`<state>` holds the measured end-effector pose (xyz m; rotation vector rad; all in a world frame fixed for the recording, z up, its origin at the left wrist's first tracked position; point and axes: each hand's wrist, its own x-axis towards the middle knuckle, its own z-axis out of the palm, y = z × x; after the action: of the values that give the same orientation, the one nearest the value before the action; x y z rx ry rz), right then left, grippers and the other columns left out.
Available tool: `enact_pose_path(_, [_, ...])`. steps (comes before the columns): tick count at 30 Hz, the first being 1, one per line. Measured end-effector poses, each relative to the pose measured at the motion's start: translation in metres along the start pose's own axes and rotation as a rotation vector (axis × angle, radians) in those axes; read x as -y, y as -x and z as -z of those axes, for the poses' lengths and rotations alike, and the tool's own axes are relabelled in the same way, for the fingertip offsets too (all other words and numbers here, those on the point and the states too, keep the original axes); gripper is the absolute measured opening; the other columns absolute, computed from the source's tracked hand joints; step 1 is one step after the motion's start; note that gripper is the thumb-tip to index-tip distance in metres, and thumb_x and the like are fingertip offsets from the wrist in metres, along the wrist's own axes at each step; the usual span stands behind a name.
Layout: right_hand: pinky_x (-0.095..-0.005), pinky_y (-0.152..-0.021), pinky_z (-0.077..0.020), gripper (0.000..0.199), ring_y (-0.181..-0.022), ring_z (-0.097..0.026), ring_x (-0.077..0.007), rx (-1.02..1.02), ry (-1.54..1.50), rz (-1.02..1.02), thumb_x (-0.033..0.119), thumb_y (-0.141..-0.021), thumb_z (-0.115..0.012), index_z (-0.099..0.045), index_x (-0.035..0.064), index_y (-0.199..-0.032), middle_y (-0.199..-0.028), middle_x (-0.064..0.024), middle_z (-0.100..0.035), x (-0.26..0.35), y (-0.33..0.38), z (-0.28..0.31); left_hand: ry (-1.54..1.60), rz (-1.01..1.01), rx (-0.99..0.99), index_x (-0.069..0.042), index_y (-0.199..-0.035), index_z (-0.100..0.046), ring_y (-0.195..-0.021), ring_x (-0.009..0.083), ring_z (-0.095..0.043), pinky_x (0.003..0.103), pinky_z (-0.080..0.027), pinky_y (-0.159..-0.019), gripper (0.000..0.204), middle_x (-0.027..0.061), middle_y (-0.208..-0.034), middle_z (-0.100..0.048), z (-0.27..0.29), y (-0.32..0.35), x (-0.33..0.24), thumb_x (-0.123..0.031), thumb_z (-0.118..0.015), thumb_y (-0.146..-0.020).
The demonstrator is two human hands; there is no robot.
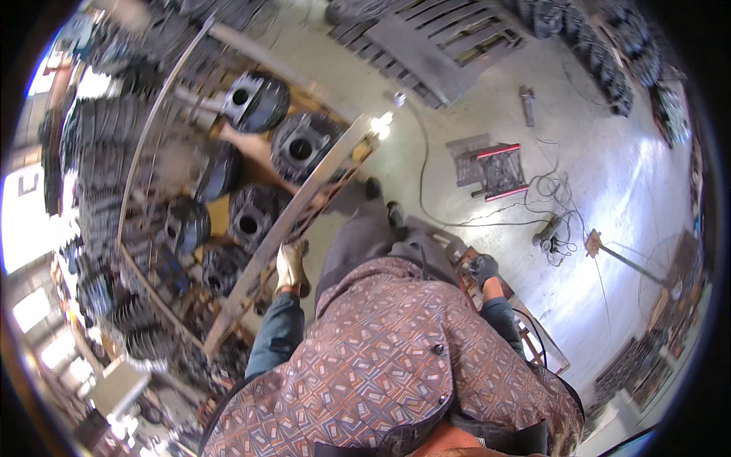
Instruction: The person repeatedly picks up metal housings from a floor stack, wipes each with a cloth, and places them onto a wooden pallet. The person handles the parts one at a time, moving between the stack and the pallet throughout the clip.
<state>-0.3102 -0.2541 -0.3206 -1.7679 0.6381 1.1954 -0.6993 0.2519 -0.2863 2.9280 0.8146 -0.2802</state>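
- A long grey metal frame rail (304, 202) runs diagonally from lower left up toward a bright glare spot
- The left hand (291, 265), in a tan glove, rests on the rail; whether the fingers are closed round it cannot be told
- The right hand (483, 268), dark-gloved, hangs over a wooden stool (533, 335); its grip is unclear
- About six dark finned engine cylinders (301, 147) lie behind the rail, more blurred at left
- A red-edged wire crate (499, 171) and cables lie on the floor (624, 175)
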Motion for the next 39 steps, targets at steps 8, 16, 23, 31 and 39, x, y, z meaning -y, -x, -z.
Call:
enact_pose_path(8, [-0.0361, -0.054, -0.0510, 0.011, -0.060, -0.063, -0.0198, -0.133, 1.063, 0.733, 0.011, -0.090, -0.063, -0.067, 0.0027, -0.085, -0.071, -0.0082, -0.065, 0.022, 0.004, -0.030, -0.001, -0.071, 0.039, -0.006, -0.102, -0.064, -0.101, 0.0256, -0.064, 0.037, -0.049, -0.089, 0.033, 0.0135, -0.099, -0.066, 0.128, -0.167, -0.042, -0.023, -0.071, -0.075])
enact_pose_path(16, [-0.0388, -0.064, -0.0543, 0.011, -0.077, -0.068, -0.0226, -0.076, -0.203, 0.166, 0.019, -0.086, -0.069, -0.069, 0.0085, -0.087, -0.082, -0.0099, -0.066, -0.018, -0.034, -0.032, 1.081, 0.407, 0.059, -0.002, -0.098, -0.069, -0.079, 0.0170, -0.062, 0.032, -0.051, -0.077, 0.019, 0.0063, -0.089, -0.069, 0.102, -0.310, -0.040, -0.017, -0.062, -0.088])
enact_pose_path(23, [-0.0357, -0.053, -0.0519, 0.032, -0.058, -0.068, -0.0193, -0.139, 0.183, -0.251, 0.037, -0.093, -0.066, -0.077, 0.0065, -0.092, -0.075, -0.0063, -0.074, 0.040, -0.095, 0.005, 1.016, 0.592, 0.184, -0.003, -0.100, -0.070, -0.082, 0.0193, -0.064, 0.035, -0.052, -0.079, 0.021, 0.0073, -0.093, -0.070, 0.035, -0.398, -0.109, -0.020, -0.060, -0.090])
enact_pose_path(31, [-0.0351, -0.054, -0.0529, 0.030, -0.063, -0.069, -0.0202, -0.167, 0.046, 0.046, 0.031, -0.092, -0.066, -0.074, 0.0029, -0.094, -0.083, -0.0086, -0.075, 0.194, -0.138, 0.093, 0.840, 0.379, 0.406, -0.005, -0.102, -0.071, -0.087, 0.0227, -0.066, 0.038, -0.053, -0.080, 0.023, 0.0090, -0.096, -0.071, 0.038, -0.507, -0.256, -0.022, -0.059, -0.091])
enact_pose_path(39, [-0.0330, -0.052, -0.0523, 0.024, -0.058, -0.067, -0.0197, -0.309, -0.251, 0.016, 0.027, -0.087, -0.066, -0.075, 0.0050, -0.086, -0.075, -0.0074, -0.073, 0.242, -0.142, 0.125, 0.597, 0.230, 0.495, -0.007, -0.103, -0.072, -0.091, 0.0260, -0.067, 0.041, -0.054, -0.081, 0.025, 0.0106, -0.100, -0.072, 0.058, -0.590, -0.296, -0.024, -0.058, -0.092])
